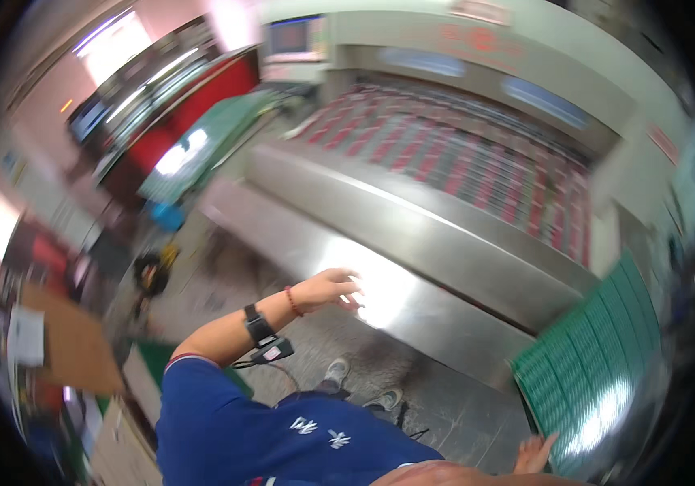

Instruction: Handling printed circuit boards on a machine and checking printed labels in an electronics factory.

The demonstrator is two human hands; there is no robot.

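My left hand (327,290) is held out in front of me above the near metal ledge of a large machine. Its fingers are apart, slightly bent, and hold nothing. A red bead bracelet and a black strap with a small device are on that arm. My right hand (532,455) shows at the lower right, partly cut off by my body, with its fingers spread. It is beside the near edge of a large green panel (586,356) with a ruled grid pattern, which stands tilted. Whether the fingers touch the panel is unclear.
The machine (380,194) has a steel front and a bed with red and grey stripes. A screen (292,39) is at its left. Another green sheet (202,150) lies on a stand at the far left. A blue object (167,215) and brown board (72,344) are at left.
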